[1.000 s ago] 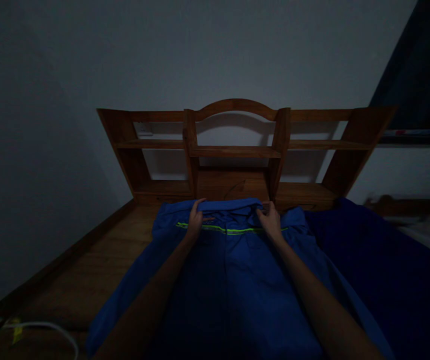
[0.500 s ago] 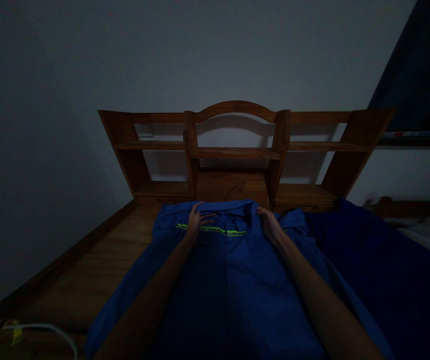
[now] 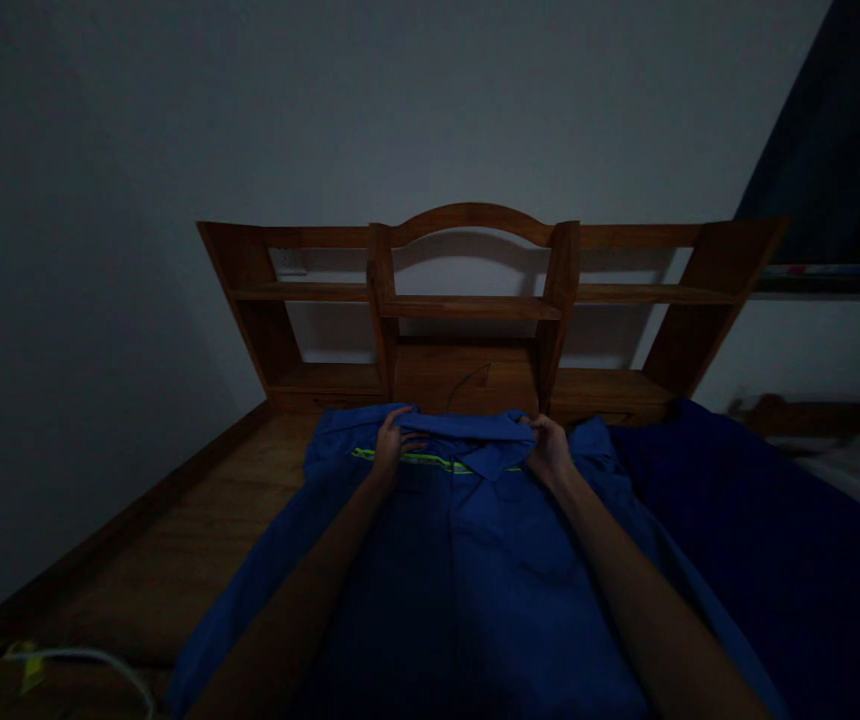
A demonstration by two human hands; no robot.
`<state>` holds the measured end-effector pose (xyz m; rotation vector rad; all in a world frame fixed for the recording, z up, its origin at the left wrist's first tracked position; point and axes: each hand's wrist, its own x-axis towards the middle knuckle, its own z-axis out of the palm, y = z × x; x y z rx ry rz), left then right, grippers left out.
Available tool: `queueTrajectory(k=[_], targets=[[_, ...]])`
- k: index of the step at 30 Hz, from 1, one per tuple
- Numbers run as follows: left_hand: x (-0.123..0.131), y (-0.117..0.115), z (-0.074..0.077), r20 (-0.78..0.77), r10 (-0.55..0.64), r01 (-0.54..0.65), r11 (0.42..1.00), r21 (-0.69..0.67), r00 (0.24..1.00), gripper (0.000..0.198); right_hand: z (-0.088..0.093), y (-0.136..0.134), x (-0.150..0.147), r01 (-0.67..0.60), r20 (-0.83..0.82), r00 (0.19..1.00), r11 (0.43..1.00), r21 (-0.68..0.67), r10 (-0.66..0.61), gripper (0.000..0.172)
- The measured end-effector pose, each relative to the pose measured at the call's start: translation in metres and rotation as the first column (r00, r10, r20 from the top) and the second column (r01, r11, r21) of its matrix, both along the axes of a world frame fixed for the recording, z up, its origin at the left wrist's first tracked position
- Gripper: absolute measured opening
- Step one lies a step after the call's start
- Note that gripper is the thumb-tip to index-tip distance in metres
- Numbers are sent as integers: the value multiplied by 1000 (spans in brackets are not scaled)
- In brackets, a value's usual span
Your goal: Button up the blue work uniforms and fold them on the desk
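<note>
A blue work jacket point(image 3: 505, 560) with a bright yellow-green stripe across its upper part lies spread in front of me, its collar end at the far side. My left hand point(image 3: 394, 445) grips the left end of the collar, thumb on top and some fingers spread over the cloth below. At the collar's right end, my right hand point(image 3: 548, 448) pinches the fabric between thumb and fingers. Between both hands the collar is stretched as a folded band, and one pointed corner hangs over the stripe near my right hand.
Behind the jacket stands a wooden shelf unit point(image 3: 467, 307) against the pale wall. Dark blue cloth point(image 3: 760, 530) lies to the right. Bare wooden boards point(image 3: 205, 510) show at left, with a white cable point(image 3: 92, 655) and yellow tag near the lower left corner.
My right hand has moved slightly right and closed on the collar's end. The collar has folded down toward me, its pointed corner now over the stripe. My left hand has barely moved.
</note>
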<state>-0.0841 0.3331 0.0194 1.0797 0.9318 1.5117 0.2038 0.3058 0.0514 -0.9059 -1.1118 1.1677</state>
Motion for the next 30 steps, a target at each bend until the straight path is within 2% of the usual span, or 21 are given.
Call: queueTrajectory(k=[4, 9, 14, 24, 27, 30], targets=[[0, 3, -2, 7, 30, -30, 999, -35, 1000, 45, 4, -2, -4, -34, -57, 998, 999, -2, 34, 19], [1, 1, 3, 21, 51, -49, 996, -78, 998, 42, 7, -6, -5, -185, -154, 972, 982, -31, 178, 24], [1, 0, 4, 18, 82, -80, 992, -94, 996, 37, 2, -5, -1, -272, -184, 949, 959, -77, 254, 25], [0, 1, -1, 2, 101, -101, 993, -63, 995, 34, 3, -8, -7, -276, -239, 938, 958, -72, 252, 26], [0, -1, 1, 7, 105, -105, 992, -70, 994, 31, 5, -10, -6, -252, -196, 953, 964, -88, 231, 30], [0, -2, 1, 14, 115, -114, 992, -57, 993, 29, 8, -13, -5, -233, -84, 970, 969, -80, 226, 31]])
